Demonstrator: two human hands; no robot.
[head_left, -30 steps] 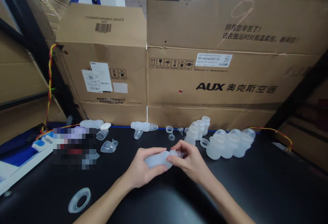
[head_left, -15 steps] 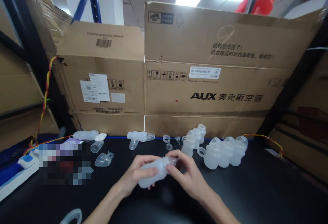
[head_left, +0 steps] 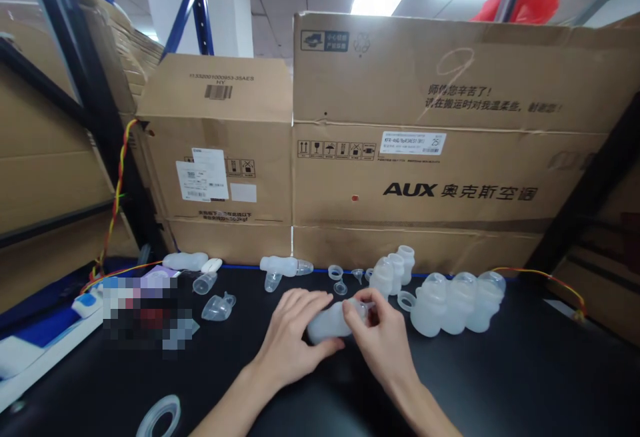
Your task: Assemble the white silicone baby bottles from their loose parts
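A translucent white baby bottle (head_left: 326, 323) lies tilted between my two hands, its clear teat end to the right. My left hand (head_left: 293, 333) is closed around the bottle's body, with the thumb on the near side and fingers over the far side. The fingertips of my right hand (head_left: 384, 330) pinch the collar and teat end, which they partly cover. Behind my right hand stand several frosted bottles (head_left: 383, 277). A loose ring (head_left: 406, 301) lies beside them. Further right is a group of capped bottles (head_left: 459, 303).
Rings (head_left: 335, 271) and a small funnel-shaped part (head_left: 357, 275) lie at the back. Leftward are a bottle lying down (head_left: 280, 266), a clear spouted piece (head_left: 219, 306) and a power strip (head_left: 55, 350). A large ring (head_left: 159, 417) lies at the front left. Cardboard (head_left: 420, 223) walls the back.
My hands and the bottle have shifted right. My left hand has turned so its back faces up over the bottle. The whole view has also slid slightly right.
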